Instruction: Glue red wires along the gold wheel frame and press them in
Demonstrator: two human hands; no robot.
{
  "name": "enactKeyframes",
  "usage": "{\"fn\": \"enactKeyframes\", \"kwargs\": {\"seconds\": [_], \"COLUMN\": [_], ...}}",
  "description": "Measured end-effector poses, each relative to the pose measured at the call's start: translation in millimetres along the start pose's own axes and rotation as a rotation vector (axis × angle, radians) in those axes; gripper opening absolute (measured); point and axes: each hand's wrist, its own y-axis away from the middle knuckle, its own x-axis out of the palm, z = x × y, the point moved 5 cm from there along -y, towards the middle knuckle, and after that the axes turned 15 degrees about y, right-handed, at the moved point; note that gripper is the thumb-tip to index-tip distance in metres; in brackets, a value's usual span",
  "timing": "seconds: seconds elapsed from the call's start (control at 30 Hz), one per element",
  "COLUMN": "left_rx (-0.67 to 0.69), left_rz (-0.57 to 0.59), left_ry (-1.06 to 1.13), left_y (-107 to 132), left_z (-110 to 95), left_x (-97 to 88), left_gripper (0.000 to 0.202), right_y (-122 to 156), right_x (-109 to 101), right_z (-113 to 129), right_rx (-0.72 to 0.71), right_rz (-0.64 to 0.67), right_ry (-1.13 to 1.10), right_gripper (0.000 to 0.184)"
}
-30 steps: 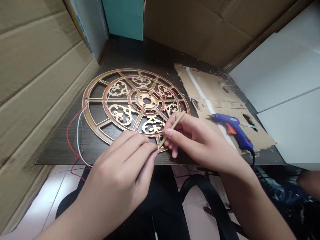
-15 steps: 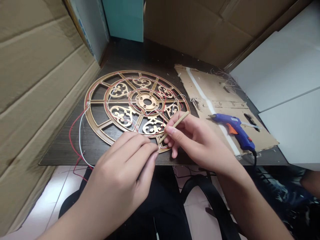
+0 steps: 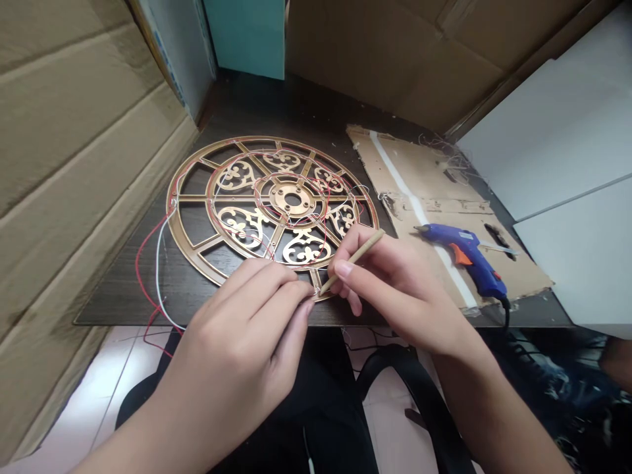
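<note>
The right hand pinches a thin wooden stick like a pen, its tip pressed at the near rim of a round gold openwork frame lying flat on the dark counter. The left hand has its fingertips pinched together right at that same spot. Red and white wires run over the frame and trail off its left side. A blue glue gun lies on a cardboard sheet to the right
</note>
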Motion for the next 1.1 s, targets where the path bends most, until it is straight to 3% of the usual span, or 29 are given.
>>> {"fn": "enactKeyframes", "kwargs": {"seconds": [0.7, 1.1], "left_rx": [-0.023, -0.016], "left_rz": [0.001, -0.005], "left_ry": [0.021, 0.025], "left_y": [-1.3, -3.4], "left_z": [0.2, -1.2], "left_x": [-2.4, -1.4], "left_gripper": [0.015, 0.015], "right_y": [13.9, 14.3], "right_x": [3.8, 5.8], "right_z": [0.5, 1.9], "right_rx": [-0.197, -0.199], "right_rz": [-0.224, -0.283], "right_ry": [0.279, 0.333], "right_gripper": [0.008, 0.013]}}
